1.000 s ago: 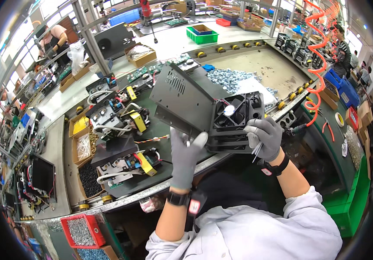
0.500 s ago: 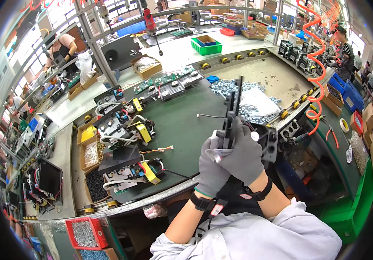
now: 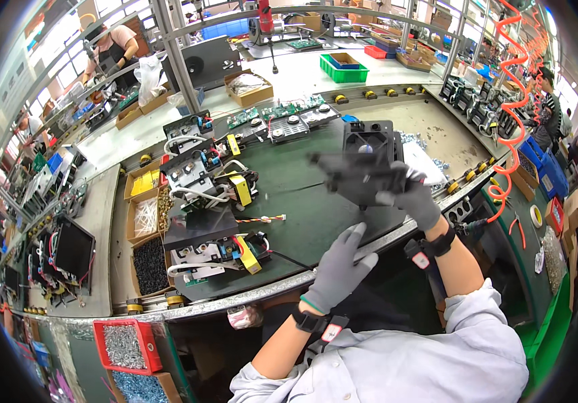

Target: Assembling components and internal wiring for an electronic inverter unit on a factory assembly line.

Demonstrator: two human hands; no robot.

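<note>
My right hand [image 3: 418,203], in a grey glove, grips a black plastic part [image 3: 363,176] that is smeared by motion above the green work surface. Directly behind that part stands a squarish black piece [image 3: 365,138] with a round spot in it; whether the two are joined I cannot tell. Near the front edge of the surface, my left hand [image 3: 341,265] in its grey glove is open, thumb and fingers apart and nothing in it. Black bands circle both wrists. To the left sit several metal-plated assemblies [image 3: 191,174] with white hoses and yellow blocks.
Boxes of small parts, one with black screws [image 3: 150,267], line the left side. Circuit boards [image 3: 299,111] lie at the far edge. Silvery hardware and a white bag [image 3: 422,163] lie behind my right hand. An orange coiled hose [image 3: 516,127] hangs at the right.
My hands have come apart: the left let go of the black part and dropped lower, fingers spread. The right has swung the part to a flatter pose. The whole view has shifted slightly.
</note>
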